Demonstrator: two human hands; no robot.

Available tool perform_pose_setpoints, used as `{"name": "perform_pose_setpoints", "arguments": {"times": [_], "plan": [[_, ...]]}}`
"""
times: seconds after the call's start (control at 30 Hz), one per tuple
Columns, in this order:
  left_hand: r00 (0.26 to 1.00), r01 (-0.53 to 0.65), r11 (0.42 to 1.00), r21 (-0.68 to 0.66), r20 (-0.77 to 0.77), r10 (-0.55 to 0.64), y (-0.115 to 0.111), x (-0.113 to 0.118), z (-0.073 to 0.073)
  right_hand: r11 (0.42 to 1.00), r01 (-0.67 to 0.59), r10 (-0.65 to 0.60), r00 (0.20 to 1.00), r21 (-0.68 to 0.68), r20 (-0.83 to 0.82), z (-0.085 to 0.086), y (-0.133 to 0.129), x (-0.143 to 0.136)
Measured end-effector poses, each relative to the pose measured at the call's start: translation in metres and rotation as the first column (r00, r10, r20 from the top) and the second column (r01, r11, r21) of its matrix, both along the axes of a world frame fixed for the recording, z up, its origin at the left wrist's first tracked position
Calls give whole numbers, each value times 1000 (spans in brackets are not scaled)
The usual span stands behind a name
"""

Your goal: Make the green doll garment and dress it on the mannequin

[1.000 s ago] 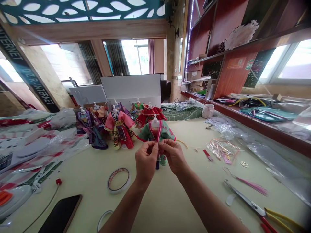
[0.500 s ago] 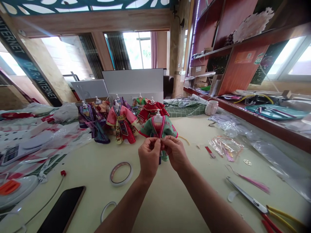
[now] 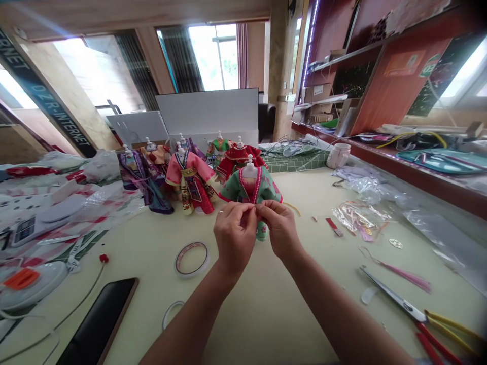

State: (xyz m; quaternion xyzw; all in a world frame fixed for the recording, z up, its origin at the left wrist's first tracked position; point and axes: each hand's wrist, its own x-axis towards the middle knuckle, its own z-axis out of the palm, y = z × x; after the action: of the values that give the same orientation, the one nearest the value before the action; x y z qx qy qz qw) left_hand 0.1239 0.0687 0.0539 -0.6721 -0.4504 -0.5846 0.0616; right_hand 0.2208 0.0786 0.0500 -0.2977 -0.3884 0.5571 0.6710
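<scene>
A small headless doll figure wears a green robe [image 3: 272, 188] with pink flowers and a beaded pink collar. In front of its waist, my left hand [image 3: 235, 234] is closed in a pinch, a ring on one finger. My right hand [image 3: 282, 230] pinches too, its fingertips meeting those of the left. Whatever lies between the fingertips is too small or hidden to make out. Behind the green robe stands a figure in a red dress [image 3: 240, 156]. Left of it is one in a pink robe [image 3: 194, 175] with a gold belt, and farther left a purple robe [image 3: 146, 177].
A tape roll [image 3: 192, 259] and a second ring of tape [image 3: 169, 310] lie left of my forearms, beside a phone [image 3: 101, 319]. On the right are scissors [image 3: 407, 306], a pink tassel [image 3: 407, 274], a gold round charm [image 3: 395, 243], a red strip [image 3: 334, 227] and plastic bags [image 3: 359, 215].
The view has tilted down slightly, so the scene sits higher. Both hands stay pinched together at the green robe, with the left turned a little so its ring shows.
</scene>
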Motion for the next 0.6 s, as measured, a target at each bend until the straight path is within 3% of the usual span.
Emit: {"name": "perform_pose_setpoints", "arguments": {"times": [0.23,0.37,0.6], "plan": [[1000,-17,999,-47,-15,16,1,1,-1,994,95,-101,989,60,104,0,-1,2],[1000,-9,995,-95,-15,7,0,0,1,962,228,-261,932,151,253,-1,-3,2],[999,15,995,-101,-36,-19,0,0,3,902,302,-409,828,309,383,-3,-5,3]]}}
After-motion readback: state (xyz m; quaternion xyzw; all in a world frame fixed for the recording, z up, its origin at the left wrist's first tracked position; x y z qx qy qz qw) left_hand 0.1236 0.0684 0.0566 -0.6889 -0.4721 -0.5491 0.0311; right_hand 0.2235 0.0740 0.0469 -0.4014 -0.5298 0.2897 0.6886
